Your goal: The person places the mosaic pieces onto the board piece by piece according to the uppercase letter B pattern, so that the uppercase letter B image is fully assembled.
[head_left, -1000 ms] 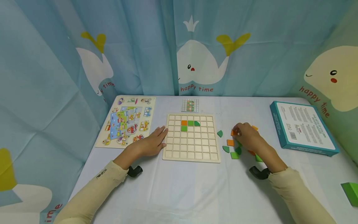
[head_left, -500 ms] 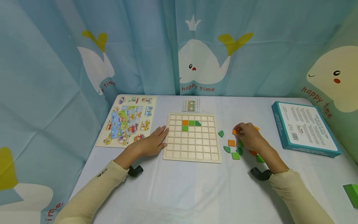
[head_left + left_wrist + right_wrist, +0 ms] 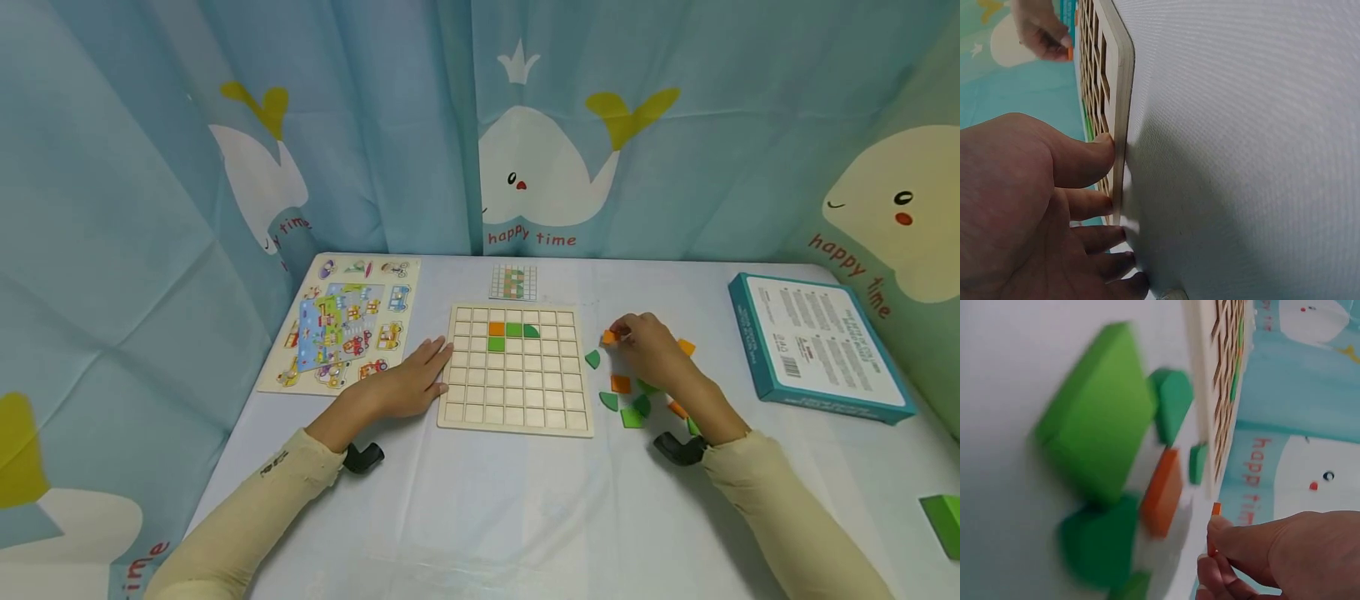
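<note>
Orange, a small tile (image 3: 609,337) is pinched between the thumb and fingers of the right hand (image 3: 651,348), held beyond the right edge of the gridded board (image 3: 513,392), its forearm angled in from the lower right. Against the board's left edge the left hand (image 3: 408,385) is laid with fingers extended (the thumb's contact with the rim is shown only by the left wrist view). From the head, four set tiles (image 3: 513,330) are seen in full; by the right wrist view they are reduced to slivers, while the thickness of the loose tiles (image 3: 1104,412) is revealed.
</note>
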`<control>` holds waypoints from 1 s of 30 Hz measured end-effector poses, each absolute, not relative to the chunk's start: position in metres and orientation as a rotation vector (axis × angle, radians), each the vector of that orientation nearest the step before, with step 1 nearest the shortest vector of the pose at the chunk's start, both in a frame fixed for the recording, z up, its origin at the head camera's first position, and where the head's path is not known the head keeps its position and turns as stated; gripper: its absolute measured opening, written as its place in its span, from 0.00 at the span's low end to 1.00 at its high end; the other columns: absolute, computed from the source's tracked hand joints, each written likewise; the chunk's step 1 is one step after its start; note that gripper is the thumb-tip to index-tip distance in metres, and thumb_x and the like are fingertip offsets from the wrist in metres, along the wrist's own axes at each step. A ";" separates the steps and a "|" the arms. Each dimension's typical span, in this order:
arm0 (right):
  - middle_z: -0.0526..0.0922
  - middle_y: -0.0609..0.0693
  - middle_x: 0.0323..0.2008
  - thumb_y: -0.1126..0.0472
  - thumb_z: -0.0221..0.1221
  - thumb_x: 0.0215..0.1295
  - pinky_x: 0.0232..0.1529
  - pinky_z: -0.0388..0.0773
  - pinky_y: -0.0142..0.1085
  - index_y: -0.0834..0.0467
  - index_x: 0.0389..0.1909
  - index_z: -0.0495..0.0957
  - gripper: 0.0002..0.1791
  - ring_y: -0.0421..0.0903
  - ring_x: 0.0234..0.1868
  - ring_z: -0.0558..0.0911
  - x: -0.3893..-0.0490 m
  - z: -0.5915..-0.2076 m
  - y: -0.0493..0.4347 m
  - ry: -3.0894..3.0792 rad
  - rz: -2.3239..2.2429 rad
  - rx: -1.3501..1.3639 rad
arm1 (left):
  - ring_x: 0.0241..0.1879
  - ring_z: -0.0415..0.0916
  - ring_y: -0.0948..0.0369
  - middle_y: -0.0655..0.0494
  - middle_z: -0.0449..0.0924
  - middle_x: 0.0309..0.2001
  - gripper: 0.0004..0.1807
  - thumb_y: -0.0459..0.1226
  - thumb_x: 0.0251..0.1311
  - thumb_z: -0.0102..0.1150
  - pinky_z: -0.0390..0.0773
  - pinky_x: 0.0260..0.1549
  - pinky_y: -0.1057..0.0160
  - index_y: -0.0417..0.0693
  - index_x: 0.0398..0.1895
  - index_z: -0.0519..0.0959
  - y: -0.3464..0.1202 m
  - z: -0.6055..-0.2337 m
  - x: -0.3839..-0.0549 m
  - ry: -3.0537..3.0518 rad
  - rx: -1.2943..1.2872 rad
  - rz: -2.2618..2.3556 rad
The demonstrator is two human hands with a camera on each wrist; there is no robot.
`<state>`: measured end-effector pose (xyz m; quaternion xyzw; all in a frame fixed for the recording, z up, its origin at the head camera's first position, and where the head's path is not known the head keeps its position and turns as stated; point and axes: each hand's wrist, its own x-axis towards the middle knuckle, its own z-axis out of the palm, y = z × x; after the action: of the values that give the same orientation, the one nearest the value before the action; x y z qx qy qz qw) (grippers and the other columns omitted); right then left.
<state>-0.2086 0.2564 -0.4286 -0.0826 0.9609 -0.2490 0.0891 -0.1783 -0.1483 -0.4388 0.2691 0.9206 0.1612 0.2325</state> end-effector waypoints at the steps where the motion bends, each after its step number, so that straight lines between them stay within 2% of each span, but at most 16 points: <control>1: 0.74 0.73 0.57 0.70 0.54 0.79 0.60 0.77 0.60 0.75 0.62 0.73 0.17 0.68 0.58 0.76 -0.210 -0.428 0.253 2.857 -0.753 -0.270 | 0.85 0.31 0.44 0.42 0.33 0.87 0.38 0.45 0.85 0.41 0.46 0.82 0.45 0.40 0.87 0.41 -0.148 -0.439 -0.178 2.529 0.740 0.444; 10: 0.75 0.67 0.56 0.64 0.59 0.79 0.55 0.81 0.53 0.69 0.62 0.76 0.17 0.63 0.57 0.78 -0.216 -0.426 0.209 2.789 -0.828 -0.407 | 0.85 0.30 0.44 0.42 0.32 0.87 0.38 0.45 0.85 0.42 0.45 0.82 0.45 0.40 0.87 0.41 -0.148 -0.440 -0.179 2.522 0.736 0.459; 20: 0.80 0.63 0.50 0.69 0.64 0.73 0.54 0.84 0.49 0.68 0.50 0.80 0.09 0.59 0.52 0.83 -0.217 -0.437 0.170 2.840 -0.779 -0.699 | 0.85 0.30 0.44 0.42 0.32 0.87 0.38 0.44 0.85 0.42 0.46 0.82 0.45 0.41 0.87 0.41 -0.147 -0.437 -0.178 2.523 0.731 0.466; 30: 0.81 0.61 0.50 0.72 0.64 0.72 0.56 0.83 0.48 0.68 0.52 0.82 0.10 0.57 0.52 0.82 -0.213 -0.441 0.162 2.850 -0.746 -0.697 | 0.85 0.29 0.44 0.42 0.31 0.87 0.38 0.44 0.85 0.41 0.44 0.82 0.44 0.40 0.87 0.40 -0.148 -0.438 -0.179 2.517 0.735 0.472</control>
<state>-0.2133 0.1616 -0.4408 -0.2299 0.9398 -0.2462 0.0573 -0.1790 -0.1479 -0.4376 0.2681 0.9179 0.1722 0.2363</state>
